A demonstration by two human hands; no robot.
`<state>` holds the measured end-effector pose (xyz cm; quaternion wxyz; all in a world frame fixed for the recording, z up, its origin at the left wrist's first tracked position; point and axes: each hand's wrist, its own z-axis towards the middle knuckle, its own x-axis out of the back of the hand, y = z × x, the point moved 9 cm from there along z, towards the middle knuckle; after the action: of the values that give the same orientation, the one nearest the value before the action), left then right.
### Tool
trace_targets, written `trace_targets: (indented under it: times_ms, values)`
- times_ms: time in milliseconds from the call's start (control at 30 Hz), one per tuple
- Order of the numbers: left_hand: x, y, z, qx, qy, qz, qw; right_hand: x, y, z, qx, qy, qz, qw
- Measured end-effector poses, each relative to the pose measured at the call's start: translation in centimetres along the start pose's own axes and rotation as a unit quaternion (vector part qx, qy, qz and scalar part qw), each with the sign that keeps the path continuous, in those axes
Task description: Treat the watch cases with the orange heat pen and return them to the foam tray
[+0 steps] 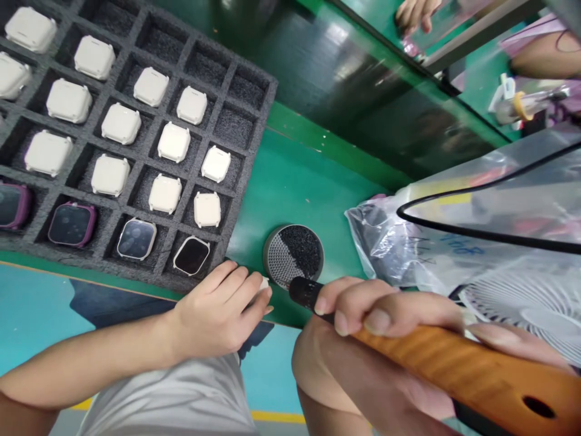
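Note:
My left hand (222, 309) is closed around a small white piece (265, 282), probably a watch case; only its edge shows past the fingers. My right hand (390, 309) grips an electric screwdriver (454, 357) with an orange body and black nose. The nose is by the lower rim of a round grey dish (269, 254), whose dimpled plate is partly covered by tiny black pieces. Left of the dish lies a dark foam tray (247, 166) with white watch cases (207, 209) in many compartments. Its nearest row holds dark-faced watches (191, 255), some purple-framed.
A clear plastic bag (385, 236) lies to the right, with a black cable (490, 234) across it. Below the bag is a white ribbed fan grille (526, 309). Beyond a dark ledge (318, 66), another person's hand (415, 13) is visible. The bench (290, 181) is green.

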<state>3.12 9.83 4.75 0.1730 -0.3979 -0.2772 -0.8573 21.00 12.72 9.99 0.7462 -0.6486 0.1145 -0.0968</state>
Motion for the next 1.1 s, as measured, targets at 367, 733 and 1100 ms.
trace_targets:
  times_ms: [367, 733, 1100]
  values:
    - [0.0, 0.0, 0.0, 0.008, 0.005, -0.004, 1.000, -1.0, -0.9, -2.0, 0.061, 0.025, 0.009, 0.998]
    - [0.3, 0.1, 0.3, 0.007, 0.011, -0.006, 1.000, -1.0, -1.1, -2.2, 0.097, 0.018, 0.016, 0.995]
    - [0.0, -0.1, 0.1, 0.008, 0.006, -0.004, 1.000, -1.4, -0.9, -2.4, 0.137, 0.018, -0.004, 0.990]
